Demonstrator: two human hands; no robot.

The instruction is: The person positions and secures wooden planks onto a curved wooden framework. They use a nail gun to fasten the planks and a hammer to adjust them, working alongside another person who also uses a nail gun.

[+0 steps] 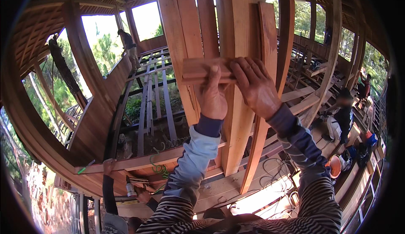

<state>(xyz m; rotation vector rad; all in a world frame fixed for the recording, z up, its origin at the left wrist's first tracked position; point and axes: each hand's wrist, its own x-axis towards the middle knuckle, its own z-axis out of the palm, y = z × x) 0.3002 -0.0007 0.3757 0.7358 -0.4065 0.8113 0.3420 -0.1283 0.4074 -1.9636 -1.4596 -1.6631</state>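
Grooved wooden block held from below and from the right

Far left of the fingers, well apart, we see a green pen-like stick on a ledge, with a co-worker's hand at the same edge, perhaps for support. Nearer, below and left of the fingers, hangs a green coiled hose; its springy loops presumably take up slack.

Our left hand grasps the block from beneath, thumb upright against its near face. We cannot see its other fingers, which probably back the far face so that the wood is pinched. The block runs between this thumb and the right fingers, its bare end jutting left. Our right hand is curled over the other end, fingers bent across top and front; we judge that this second hold stops it tipping.

Behind the fingers stands a pale post; whether the block touches it, we cannot tell. Just right of it, a reddish board slants down past the right wrist, seemingly leaning on the framing.
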